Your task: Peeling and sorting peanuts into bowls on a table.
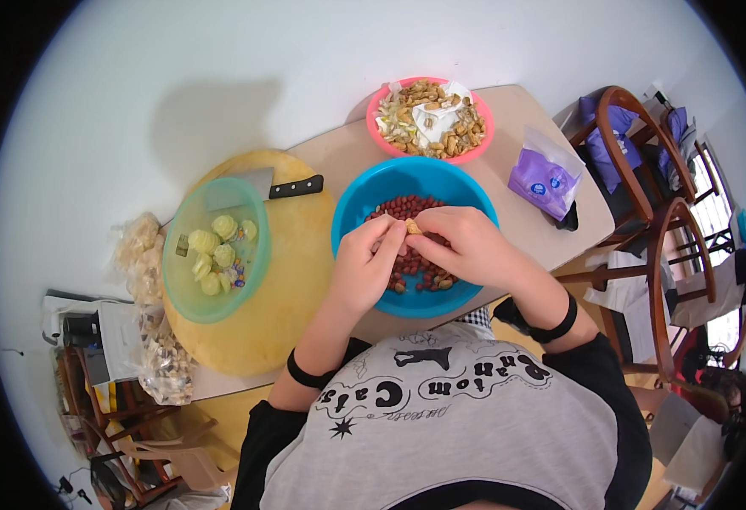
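Note:
My left hand and my right hand meet above a blue plastic basin. A peanut shell is pinched between the fingertips of my right hand, close to the left fingertips. My left thumb and forefinger are pressed together; whether they too grip a piece is hidden. Red-skinned peanuts and a few unshelled ones lie in the basin. Behind it, a pink basin holds peanut shells and white tissue.
At left, a green translucent bowl with sliced pale green vegetable pieces and a cleaver rest on a round cutting board. Plastic bags lie beyond it. A purple tissue pack lies at right, near wooden chairs.

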Tool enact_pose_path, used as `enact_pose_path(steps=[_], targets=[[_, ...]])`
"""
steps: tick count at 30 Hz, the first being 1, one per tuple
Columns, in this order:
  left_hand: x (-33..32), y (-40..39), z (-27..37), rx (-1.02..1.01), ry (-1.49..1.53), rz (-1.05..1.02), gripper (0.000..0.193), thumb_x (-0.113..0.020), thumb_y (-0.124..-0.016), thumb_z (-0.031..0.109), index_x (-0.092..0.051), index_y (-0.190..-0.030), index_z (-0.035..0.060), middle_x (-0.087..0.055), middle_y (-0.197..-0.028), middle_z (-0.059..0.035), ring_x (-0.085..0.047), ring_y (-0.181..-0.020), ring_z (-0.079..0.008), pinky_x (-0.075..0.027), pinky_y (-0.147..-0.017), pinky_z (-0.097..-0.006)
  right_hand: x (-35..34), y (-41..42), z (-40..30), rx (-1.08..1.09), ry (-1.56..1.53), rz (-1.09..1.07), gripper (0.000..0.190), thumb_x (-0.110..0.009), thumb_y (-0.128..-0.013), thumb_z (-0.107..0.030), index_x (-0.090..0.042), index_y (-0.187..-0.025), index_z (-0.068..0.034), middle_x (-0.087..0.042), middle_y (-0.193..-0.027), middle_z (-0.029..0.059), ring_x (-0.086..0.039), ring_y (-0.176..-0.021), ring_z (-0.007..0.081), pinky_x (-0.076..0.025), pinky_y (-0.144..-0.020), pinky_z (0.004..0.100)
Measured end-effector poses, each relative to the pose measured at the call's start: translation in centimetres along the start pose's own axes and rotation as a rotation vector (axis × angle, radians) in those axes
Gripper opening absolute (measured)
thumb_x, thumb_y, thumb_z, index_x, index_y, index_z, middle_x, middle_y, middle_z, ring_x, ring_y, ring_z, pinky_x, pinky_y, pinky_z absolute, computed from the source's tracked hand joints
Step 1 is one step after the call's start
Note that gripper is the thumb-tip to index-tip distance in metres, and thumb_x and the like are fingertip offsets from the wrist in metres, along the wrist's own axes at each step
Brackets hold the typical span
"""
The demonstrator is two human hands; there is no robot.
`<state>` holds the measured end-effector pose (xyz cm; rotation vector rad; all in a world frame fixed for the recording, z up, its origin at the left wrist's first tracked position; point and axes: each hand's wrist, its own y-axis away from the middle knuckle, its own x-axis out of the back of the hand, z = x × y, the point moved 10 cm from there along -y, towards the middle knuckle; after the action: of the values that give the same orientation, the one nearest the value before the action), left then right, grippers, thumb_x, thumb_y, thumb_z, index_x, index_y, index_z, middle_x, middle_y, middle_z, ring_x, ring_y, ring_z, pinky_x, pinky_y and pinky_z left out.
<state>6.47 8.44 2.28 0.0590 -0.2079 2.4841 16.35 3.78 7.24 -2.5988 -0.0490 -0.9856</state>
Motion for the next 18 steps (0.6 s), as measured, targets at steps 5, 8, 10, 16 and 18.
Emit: enact_pose_path(steps=[5,8,10,16,18], targets=[[0.5,0.0,-1.0,-0.061,-0.036,0.032,0.020,-0.053,-0.097,0.016,-0.060,-0.098,-0.0026,-0.063,-0.087,-0.0078,-0.059,-0.078,-0.0150,-0.048,-0.068,-0.0289,1.0,-2.8,1.0,-0.030,0.149,-0.220,0.024,-0.062,-0.084,-0.022,-0.062,-0.076,0.000,-0.059,-0.066,0.0159,-0.060,-0.062,0.0292,-0.047,-0.058,0.0382],[0.6,0.5,0.4,-0.106,-0.214,0.068,0.018,-0.057,-0.094,0.015,-0.061,-0.102,-0.0004,-0.063,-0.088,-0.0083,-0.060,-0.077,-0.0171,-0.049,-0.070,-0.0297,5.5,-5.9,7.0,-0.124,0.144,0.017,0.024,-0.062,-0.085,-0.026,-0.066,-0.081,-0.003,-0.062,-0.067,0.0147,-0.061,-0.061,0.0282,-0.048,-0.059,0.0365],[0.5,0.8,0.7,-0.104,-0.260,0.057,0.017,-0.058,-0.093,0.014,-0.061,-0.102,0.0003,-0.063,-0.088,-0.0090,-0.060,-0.077,-0.0190,-0.049,-0.070,-0.0303,8.7,-8.0,10.6,-0.281,0.458,0.081,0.026,-0.063,-0.085,-0.028,-0.065,-0.087,-0.003,-0.065,-0.074,0.0140,-0.064,-0.071,0.0304,-0.050,-0.065,0.0390],[0.4,1.3,0.9,-0.132,-0.383,0.009,0.015,-0.060,-0.090,0.010,-0.062,-0.102,0.0007,-0.062,-0.091,-0.0111,-0.061,-0.081,-0.0218,-0.048,-0.072,-0.0309,9.1,-8.7,15.9,-0.282,0.601,0.063,0.026,-0.066,-0.083,-0.025,-0.062,-0.100,-0.005,-0.066,-0.091,0.0155,-0.064,-0.087,0.0322,-0.051,-0.075,0.0420],[0.6,1.5,0.5,-0.115,-0.385,0.007,0.016,-0.059,-0.090,0.009,-0.062,-0.103,0.0002,-0.063,-0.094,-0.0112,-0.061,-0.084,-0.0209,-0.047,-0.074,-0.0297,8.7,-8.3,16.2,-0.270,0.543,0.083,0.026,-0.066,-0.083,-0.022,-0.061,-0.102,-0.005,-0.066,-0.090,0.0160,-0.064,-0.087,0.0324,-0.051,-0.075,0.0418]])
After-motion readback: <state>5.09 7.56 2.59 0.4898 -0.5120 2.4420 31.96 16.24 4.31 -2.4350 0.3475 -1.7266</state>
